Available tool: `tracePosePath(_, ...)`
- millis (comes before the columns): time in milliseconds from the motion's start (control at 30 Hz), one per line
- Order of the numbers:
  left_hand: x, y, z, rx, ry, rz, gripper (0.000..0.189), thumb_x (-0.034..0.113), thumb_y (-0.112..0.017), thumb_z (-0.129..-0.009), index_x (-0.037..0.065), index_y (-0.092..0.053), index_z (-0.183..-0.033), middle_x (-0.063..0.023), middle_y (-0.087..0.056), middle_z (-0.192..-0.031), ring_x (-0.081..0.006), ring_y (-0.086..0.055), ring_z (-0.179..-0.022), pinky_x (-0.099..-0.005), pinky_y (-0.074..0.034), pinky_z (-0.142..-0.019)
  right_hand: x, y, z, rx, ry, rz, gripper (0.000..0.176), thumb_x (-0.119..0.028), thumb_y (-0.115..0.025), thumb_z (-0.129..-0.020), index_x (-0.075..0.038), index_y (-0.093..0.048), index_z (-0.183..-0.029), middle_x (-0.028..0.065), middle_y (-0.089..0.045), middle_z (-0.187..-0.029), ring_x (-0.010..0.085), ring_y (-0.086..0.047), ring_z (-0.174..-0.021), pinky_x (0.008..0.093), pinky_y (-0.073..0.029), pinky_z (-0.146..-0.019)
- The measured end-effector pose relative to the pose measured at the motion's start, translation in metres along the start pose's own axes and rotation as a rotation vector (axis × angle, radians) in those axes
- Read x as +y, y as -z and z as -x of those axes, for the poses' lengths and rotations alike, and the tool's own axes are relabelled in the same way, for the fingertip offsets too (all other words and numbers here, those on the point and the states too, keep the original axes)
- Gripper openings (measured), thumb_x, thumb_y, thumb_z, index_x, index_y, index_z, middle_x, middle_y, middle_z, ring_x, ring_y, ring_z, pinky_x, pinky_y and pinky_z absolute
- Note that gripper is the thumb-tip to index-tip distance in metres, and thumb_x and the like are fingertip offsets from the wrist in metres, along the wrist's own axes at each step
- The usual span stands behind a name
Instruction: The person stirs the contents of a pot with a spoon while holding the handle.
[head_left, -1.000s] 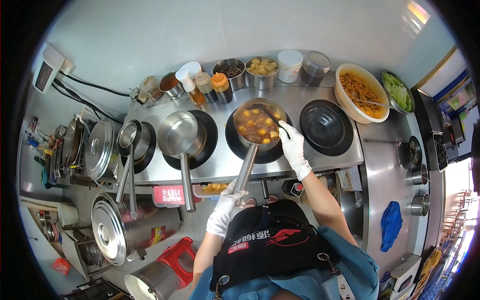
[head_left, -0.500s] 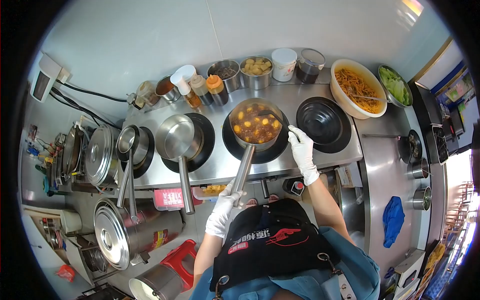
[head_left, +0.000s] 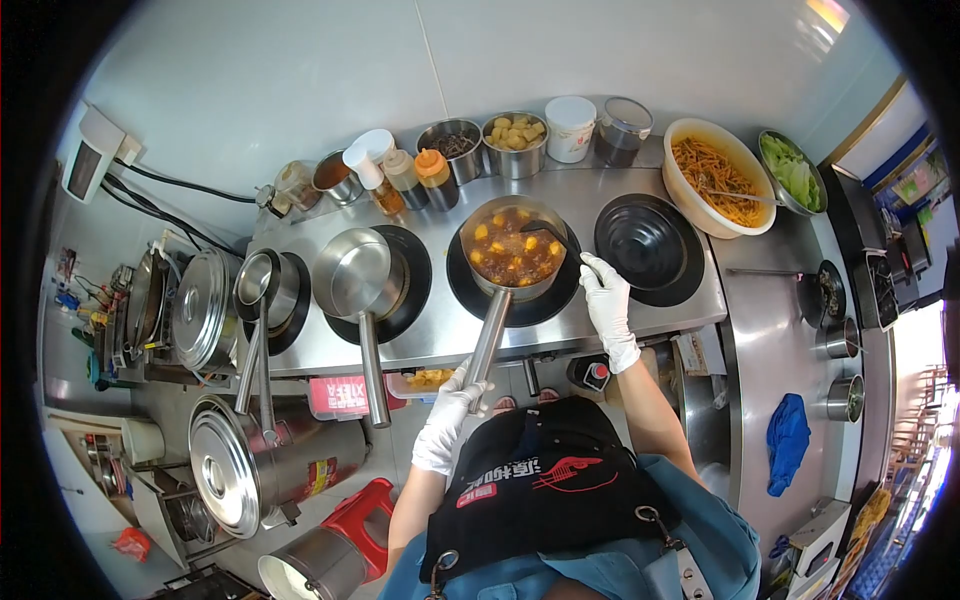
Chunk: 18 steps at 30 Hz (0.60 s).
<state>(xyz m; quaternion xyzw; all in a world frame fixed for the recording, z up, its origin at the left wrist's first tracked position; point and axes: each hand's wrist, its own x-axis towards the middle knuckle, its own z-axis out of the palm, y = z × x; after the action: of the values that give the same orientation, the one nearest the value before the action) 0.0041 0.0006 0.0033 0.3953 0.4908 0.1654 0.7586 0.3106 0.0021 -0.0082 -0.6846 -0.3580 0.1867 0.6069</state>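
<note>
My left hand (head_left: pixel 452 412), in a white glove, is wrapped round the long metal handle (head_left: pixel 488 345) of a saucepan. This pan holds brown liquid with yellow pieces (head_left: pixel 515 250) and stands on a round black burner. My right hand (head_left: pixel 606 302), also gloved in white, grips a dark ladle (head_left: pixel 545 229) by its handle at the pan's right rim. The ladle's bowl rests in the upper right of the liquid. Fingertips of the right hand are small in view.
An empty saucepan (head_left: pixel 358 272) and a smaller pan (head_left: pixel 262 285) stand to the left. A black dish (head_left: pixel 645 245) lies to the right, near a bowl of orange strips (head_left: pixel 752 222). Bottles (head_left: pixel 436 178) and tubs (head_left: pixel 570 130) line the back. A lidded pot (head_left: pixel 222 465) stands lower left.
The yellow pieces in the liquid have shifted, and the ladle's bowl shows slightly differently, a little to the right. Both hands are almost where they were.
</note>
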Motion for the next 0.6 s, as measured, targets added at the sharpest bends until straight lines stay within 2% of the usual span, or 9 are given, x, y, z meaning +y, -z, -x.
tracePosePath(367, 0.0042, -0.0028, 0.0033, 0.007, -0.002, -0.011, 0.059, 0.008, -0.056, -0.087, 0.009, -0.036, -0.142, -0.0079, -0.066, -0.093, -0.0106, -0.057, -0.056, -0.023, -0.048, -0.051, -0.0091, 0.0017, 0.0033, 0.005, -0.057, 0.073, 0.025, -0.008, -0.062, -0.086, 0.002, -0.065, -0.109, 0.0176, -0.067, -0.105, 0.022, -0.066, -0.095, 0.0296, -0.049, -0.085)
tracePosePath(600, 0.0023, -0.0018, 0.0017, -0.004, -0.008, 0.012, 0.059, 0.008, -0.056, -0.087, 0.009, -0.036, -0.142, -0.0085, -0.066, -0.093, -0.0112, -0.057, -0.055, -0.0231, -0.048, -0.05, -0.0042, 0.0041, 0.0038, 0.023, -0.055, 0.012, 0.024, -0.007, -0.062, -0.086, 0.003, -0.065, -0.108, 0.0169, -0.068, -0.104, 0.021, -0.065, -0.096, 0.0293, -0.049, -0.085)
